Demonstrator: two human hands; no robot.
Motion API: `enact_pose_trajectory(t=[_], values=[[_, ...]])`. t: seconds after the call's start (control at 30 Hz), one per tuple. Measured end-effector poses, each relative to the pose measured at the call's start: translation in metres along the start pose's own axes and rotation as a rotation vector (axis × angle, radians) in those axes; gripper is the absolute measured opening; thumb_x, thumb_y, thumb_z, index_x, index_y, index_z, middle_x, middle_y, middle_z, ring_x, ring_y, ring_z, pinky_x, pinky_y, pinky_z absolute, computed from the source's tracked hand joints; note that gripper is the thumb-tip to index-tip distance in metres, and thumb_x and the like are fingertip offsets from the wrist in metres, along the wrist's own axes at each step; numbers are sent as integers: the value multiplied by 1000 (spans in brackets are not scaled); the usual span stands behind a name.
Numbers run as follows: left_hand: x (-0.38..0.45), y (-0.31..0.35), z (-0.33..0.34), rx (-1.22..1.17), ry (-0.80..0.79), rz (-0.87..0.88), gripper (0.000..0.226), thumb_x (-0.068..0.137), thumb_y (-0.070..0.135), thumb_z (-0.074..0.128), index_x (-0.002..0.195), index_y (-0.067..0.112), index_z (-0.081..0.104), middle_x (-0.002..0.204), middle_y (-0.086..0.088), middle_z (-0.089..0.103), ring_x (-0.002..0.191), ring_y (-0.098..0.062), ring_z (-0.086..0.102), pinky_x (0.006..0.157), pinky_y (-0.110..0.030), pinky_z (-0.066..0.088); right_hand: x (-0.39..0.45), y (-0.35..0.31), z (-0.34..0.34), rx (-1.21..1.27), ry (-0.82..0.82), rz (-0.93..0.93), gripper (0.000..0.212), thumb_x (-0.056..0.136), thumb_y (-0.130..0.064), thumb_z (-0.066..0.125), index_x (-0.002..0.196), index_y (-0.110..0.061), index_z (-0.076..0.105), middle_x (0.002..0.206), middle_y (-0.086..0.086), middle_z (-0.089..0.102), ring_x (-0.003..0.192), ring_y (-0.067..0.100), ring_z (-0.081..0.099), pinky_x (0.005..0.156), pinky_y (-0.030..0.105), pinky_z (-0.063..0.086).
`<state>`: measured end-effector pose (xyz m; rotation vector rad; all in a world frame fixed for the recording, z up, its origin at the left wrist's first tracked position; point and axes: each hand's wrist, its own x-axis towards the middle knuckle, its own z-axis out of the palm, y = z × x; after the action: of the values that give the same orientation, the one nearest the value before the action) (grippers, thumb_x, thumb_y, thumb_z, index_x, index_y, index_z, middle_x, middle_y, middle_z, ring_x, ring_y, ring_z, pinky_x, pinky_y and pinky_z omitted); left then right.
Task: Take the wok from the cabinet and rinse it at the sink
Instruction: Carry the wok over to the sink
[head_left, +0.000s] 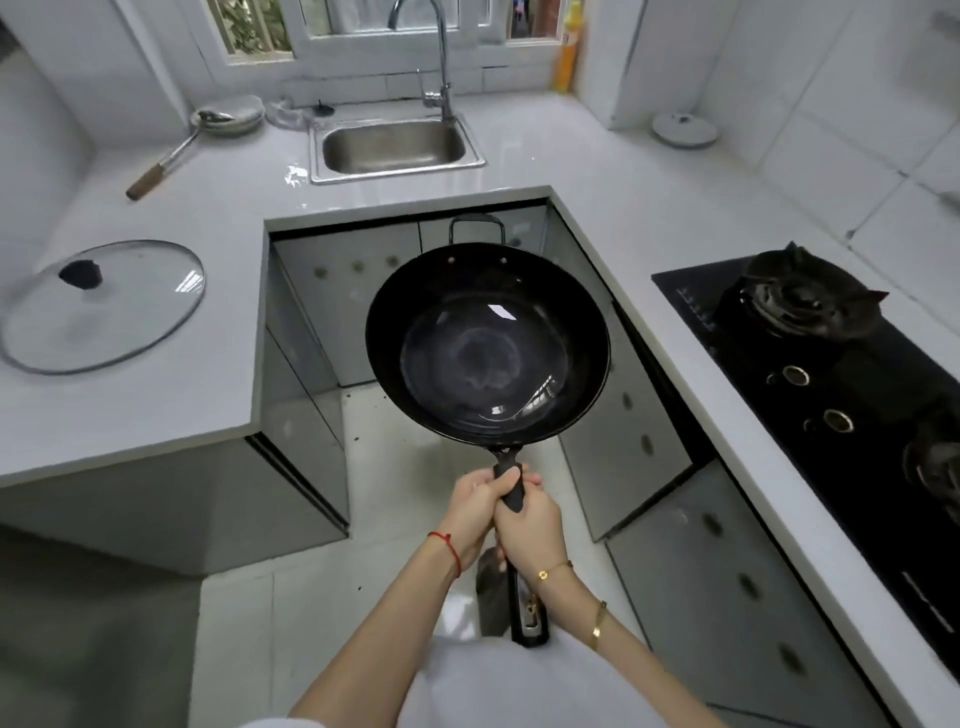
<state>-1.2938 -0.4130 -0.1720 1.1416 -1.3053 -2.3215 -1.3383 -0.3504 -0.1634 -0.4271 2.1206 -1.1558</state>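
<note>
Both grips are clamped on the long black handle (511, 491) of the wok (487, 343), the left hand (475, 501) beside the right hand (530, 525). It is held level above the floor, well short of the sink (393, 145) in the counter (156, 322).

The two hands cover the middle of the wok handle (514, 499). The stove (841, 374) runs off the right edge (one burner is only half seen). The window (363, 26) is cut off on top.
</note>
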Motion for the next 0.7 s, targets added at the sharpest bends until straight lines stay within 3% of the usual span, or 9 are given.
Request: enact_pose_trajectory(t=[0.17, 0.3, 0.47, 0.53, 0.7], values=[[88, 62, 0, -22, 59, 3, 21, 96, 20, 55, 105, 5, 68, 103, -3, 76, 79, -23, 64, 48, -23, 47, 95, -55, -2, -21, -62, -21, 27, 96, -20, 44, 85, 1, 57, 51, 11, 54, 31, 18, 47, 32, 21, 36], [146, 113, 3, -47, 113, 22, 25, 95, 19, 56, 111, 2, 65, 104, -5, 76, 83, -23, 67, 53, -26, 48, 164, -98, -1, -46, -86, -52, 28, 96, -24, 44, 88, -1, 58, 54, 11, 57, 33, 17, 50, 32, 21, 38], [202, 161, -1, -89, 150, 58, 19, 96, 14, 55, 106, 3, 66, 105, -10, 75, 92, -21, 68, 74, -31, 53, 228, -139, 4, -90, -117, -53, 32, 98, -28, 41, 88, -3, 58, 58, 10, 57, 37, 19, 52, 35, 24, 42], [222, 176, -5, -81, 142, 72, 18, 96, 16, 56, 103, 6, 68, 106, -10, 75, 93, -22, 68, 75, -32, 51, 250, -153, 6, -103, -120, -62, 30, 98, -27, 42, 84, -7, 58, 62, 11, 59, 40, 21, 54, 37, 26, 45], [281, 204, -14, -91, 120, 63, 24, 94, 12, 56, 83, 12, 77, 101, -12, 75, 96, -26, 67, 91, -41, 51, 307, -176, 18, -72, -84, -68, 18, 94, -26, 47, 81, -22, 58, 75, 12, 66, 52, 21, 59, 44, 31, 51]])
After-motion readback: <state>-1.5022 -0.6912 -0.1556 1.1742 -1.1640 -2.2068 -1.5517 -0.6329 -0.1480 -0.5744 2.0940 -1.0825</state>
